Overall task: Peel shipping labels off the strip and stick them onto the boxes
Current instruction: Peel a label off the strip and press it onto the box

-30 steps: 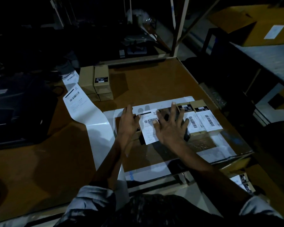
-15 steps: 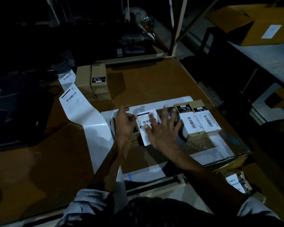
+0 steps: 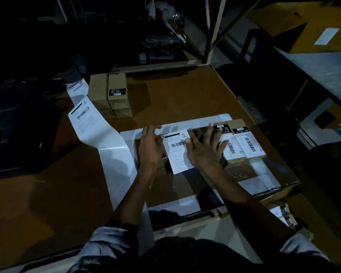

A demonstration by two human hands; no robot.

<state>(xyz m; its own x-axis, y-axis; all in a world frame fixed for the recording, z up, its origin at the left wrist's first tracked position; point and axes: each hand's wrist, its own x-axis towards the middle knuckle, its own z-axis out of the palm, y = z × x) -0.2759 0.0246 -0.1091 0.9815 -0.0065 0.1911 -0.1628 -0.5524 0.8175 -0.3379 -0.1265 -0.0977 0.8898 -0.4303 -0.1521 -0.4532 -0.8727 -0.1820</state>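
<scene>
Label (image 3: 178,152) (barcode uppermost) runs lengthwise away.

Since a second ago my right hand (image 3: 204,148) first lifted off the label (image 3: 176,152) with fingers spread and has now come back down flat on its right half, fingers pointing away from me. At the half-second mark the label's lower part was covered by that hand; now its near edge shows again, overhanging the box (image 3: 165,154) under it. My left hand (image 3: 150,143) has shifted: its fingers were curled at the label's left edge half a second ago and now lie straighter, reaching past the far left corner of the box. The view itself has moved slightly between pictures.
</scene>
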